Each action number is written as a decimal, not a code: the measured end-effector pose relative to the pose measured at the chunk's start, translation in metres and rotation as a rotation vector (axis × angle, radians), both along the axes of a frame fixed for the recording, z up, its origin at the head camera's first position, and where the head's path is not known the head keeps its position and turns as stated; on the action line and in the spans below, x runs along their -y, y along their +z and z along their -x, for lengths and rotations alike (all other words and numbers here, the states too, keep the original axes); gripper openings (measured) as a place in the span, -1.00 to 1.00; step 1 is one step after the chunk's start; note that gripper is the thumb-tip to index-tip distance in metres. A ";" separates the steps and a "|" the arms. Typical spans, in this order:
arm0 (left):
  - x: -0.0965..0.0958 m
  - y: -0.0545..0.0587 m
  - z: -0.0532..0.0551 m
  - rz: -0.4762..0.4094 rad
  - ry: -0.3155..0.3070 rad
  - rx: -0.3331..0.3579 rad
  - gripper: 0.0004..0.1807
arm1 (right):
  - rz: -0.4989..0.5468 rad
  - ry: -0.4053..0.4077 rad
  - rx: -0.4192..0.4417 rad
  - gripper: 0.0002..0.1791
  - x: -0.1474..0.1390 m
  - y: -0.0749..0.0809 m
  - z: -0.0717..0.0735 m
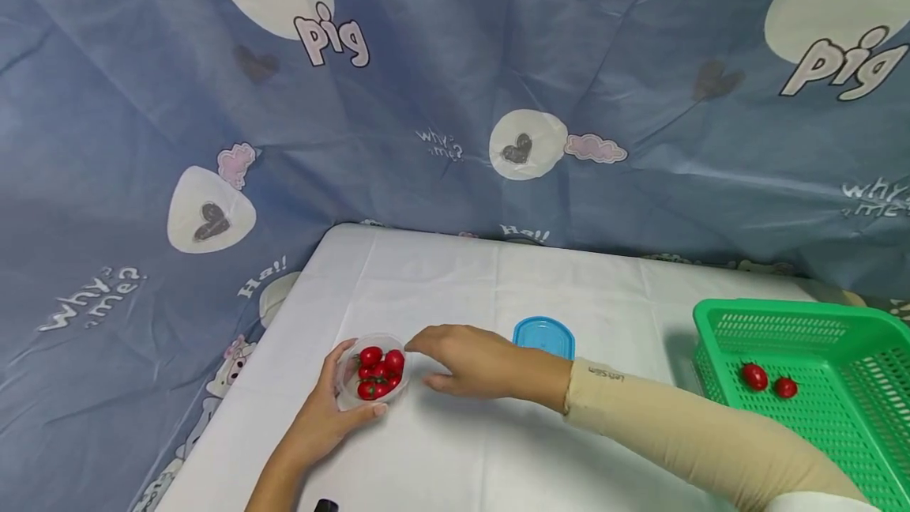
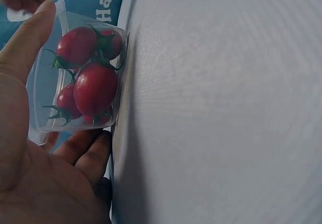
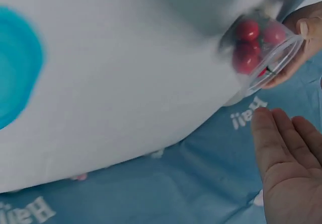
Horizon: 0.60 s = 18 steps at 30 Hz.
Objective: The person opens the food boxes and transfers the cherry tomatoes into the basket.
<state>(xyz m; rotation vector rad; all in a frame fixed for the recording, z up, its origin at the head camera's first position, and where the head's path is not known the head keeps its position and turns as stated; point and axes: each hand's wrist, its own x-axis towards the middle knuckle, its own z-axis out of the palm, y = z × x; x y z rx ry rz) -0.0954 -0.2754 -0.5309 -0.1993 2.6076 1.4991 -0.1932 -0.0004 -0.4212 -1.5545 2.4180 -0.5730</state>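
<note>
My left hand (image 1: 323,417) holds a clear plastic container (image 2: 43,98) on the white table, fingers on its far side and thumb along the near side. Several small red tomatoes (image 1: 380,370) with green stems lie inside; through the wall in the left wrist view a large tomato (image 2: 95,89) shows. Just right of the container's rim is my right hand (image 1: 465,360), fingers extended and thumb apart below them. In the right wrist view the fingers (image 3: 274,138) are straight, and no object shows in their grasp.
A blue round-cornered lid (image 1: 543,335) lies behind my right wrist. At the right stands a green perforated basket (image 1: 768,308) with two tomatoes (image 1: 754,376) in it. A blue printed cloth (image 1: 426,101) hangs behind the white table (image 1: 441,283).
</note>
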 end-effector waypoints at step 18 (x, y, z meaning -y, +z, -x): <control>0.000 0.002 -0.003 -0.058 0.001 0.001 0.21 | 0.044 0.078 -0.044 -0.78 0.073 -0.031 0.014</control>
